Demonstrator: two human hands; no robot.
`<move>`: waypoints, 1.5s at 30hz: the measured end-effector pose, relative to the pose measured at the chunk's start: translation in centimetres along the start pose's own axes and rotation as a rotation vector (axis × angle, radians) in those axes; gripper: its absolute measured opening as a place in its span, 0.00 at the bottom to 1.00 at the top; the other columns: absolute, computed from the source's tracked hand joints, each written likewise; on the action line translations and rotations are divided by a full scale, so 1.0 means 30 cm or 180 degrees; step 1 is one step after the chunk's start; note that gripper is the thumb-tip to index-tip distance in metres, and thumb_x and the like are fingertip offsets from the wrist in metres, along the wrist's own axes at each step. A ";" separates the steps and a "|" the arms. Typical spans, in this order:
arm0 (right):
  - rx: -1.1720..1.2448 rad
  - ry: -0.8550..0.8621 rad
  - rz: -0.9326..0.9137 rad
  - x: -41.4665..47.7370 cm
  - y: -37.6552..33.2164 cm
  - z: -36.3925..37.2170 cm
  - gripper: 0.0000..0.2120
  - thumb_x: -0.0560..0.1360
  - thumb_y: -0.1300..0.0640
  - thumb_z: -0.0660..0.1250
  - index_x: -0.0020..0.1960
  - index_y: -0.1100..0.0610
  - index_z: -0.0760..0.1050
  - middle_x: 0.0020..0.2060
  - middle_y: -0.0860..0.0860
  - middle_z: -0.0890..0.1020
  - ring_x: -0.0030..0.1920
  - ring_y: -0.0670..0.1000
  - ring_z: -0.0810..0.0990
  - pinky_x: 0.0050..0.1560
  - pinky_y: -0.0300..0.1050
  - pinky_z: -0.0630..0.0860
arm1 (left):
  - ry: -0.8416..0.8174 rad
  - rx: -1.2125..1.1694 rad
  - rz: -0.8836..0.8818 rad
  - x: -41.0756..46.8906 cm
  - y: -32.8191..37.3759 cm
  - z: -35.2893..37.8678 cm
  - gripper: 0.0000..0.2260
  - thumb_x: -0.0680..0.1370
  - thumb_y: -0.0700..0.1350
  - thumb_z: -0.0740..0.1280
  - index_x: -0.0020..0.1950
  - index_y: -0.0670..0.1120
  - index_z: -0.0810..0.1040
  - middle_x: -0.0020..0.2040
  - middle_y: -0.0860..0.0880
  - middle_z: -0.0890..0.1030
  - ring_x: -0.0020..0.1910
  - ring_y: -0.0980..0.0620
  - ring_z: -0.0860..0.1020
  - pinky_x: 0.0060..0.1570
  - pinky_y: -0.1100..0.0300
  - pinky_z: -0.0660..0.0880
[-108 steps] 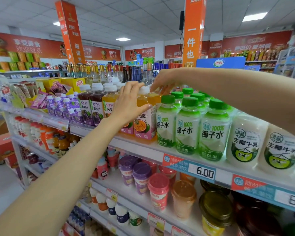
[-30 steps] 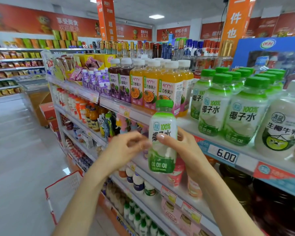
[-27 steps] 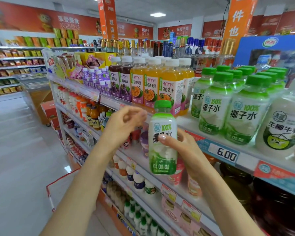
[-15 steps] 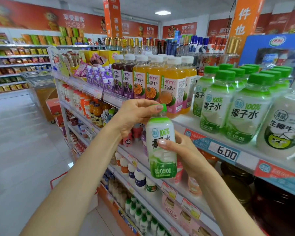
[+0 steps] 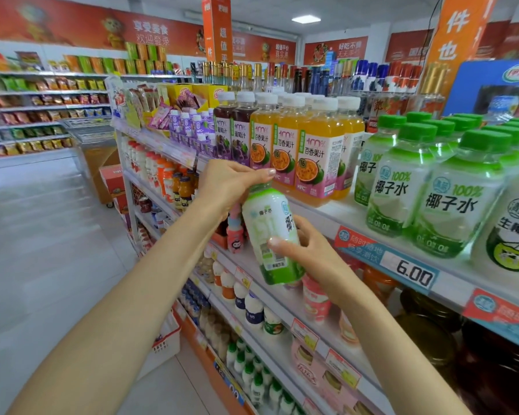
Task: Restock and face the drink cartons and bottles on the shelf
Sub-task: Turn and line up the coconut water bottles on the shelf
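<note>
Against white shelving (image 5: 319,212), left hand (image 5: 231,187) and right hand (image 5: 309,253) grip one rounded plastic bottle (image 5: 267,226).

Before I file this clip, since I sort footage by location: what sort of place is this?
Most likely a supermarket or convenience store: juice bottles lined on a shelf edged with a 6.00 price tag, and aisles of packaged snacks. The left hand and right hand hold a coconut water bottle.
</note>
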State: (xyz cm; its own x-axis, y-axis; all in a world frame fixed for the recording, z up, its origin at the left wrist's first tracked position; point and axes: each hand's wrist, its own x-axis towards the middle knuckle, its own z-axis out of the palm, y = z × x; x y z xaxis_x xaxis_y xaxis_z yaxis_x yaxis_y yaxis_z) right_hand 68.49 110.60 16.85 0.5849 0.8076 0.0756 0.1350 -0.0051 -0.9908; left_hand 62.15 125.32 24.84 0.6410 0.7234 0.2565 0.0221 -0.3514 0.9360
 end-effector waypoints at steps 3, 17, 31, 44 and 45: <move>-0.0375 0.0376 -0.0215 0.009 0.023 0.026 0.35 0.61 0.46 0.79 0.63 0.44 0.66 0.54 0.48 0.78 0.51 0.47 0.81 0.41 0.41 0.78 | 0.0439 0.0411 0.0214 0.014 -0.005 -0.005 0.11 0.64 0.56 0.77 0.33 0.51 0.79 0.36 0.51 0.82 0.36 0.53 0.79 0.40 0.57 0.77; 0.1699 -0.0870 0.0194 0.000 0.025 -0.023 0.39 0.62 0.40 0.75 0.67 0.58 0.71 0.57 0.64 0.80 0.50 0.63 0.82 0.40 0.50 0.80 | -0.1203 -0.0726 -0.0196 0.033 -0.029 -0.144 0.16 0.63 0.44 0.73 0.49 0.44 0.81 0.43 0.49 0.84 0.42 0.53 0.82 0.39 0.64 0.79; 0.1021 -0.0166 -0.0572 -0.012 0.012 -0.015 0.27 0.66 0.52 0.77 0.63 0.47 0.74 0.52 0.56 0.84 0.47 0.60 0.84 0.50 0.50 0.80 | -0.0350 -0.0744 -0.1236 0.092 -0.080 -0.113 0.12 0.71 0.49 0.73 0.45 0.42 0.78 0.31 0.48 0.82 0.26 0.57 0.80 0.25 0.64 0.76; 0.0474 0.0190 -0.0879 -0.022 0.012 0.017 0.20 0.75 0.64 0.67 0.65 0.51 0.75 0.47 0.53 0.85 0.47 0.53 0.85 0.45 0.48 0.82 | -0.0568 -0.1122 -0.1471 0.079 -0.146 -0.114 0.07 0.76 0.47 0.69 0.44 0.44 0.77 0.28 0.50 0.81 0.23 0.58 0.78 0.22 0.66 0.73; 0.0488 0.0143 -0.0849 -0.020 0.015 0.012 0.20 0.75 0.64 0.67 0.64 0.49 0.75 0.48 0.53 0.85 0.48 0.53 0.84 0.47 0.49 0.81 | -0.0561 -0.1107 -0.1418 0.084 -0.140 -0.119 0.07 0.75 0.47 0.69 0.45 0.43 0.78 0.29 0.50 0.81 0.24 0.57 0.79 0.22 0.66 0.74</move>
State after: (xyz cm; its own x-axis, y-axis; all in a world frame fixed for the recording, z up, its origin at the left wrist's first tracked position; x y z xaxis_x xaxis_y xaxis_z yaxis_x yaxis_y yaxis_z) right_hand 67.90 110.32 16.31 0.5803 0.7415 0.3368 0.1682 0.2955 -0.9404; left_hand 60.93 130.74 22.43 0.7461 0.6364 -0.1955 0.0846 0.2006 0.9760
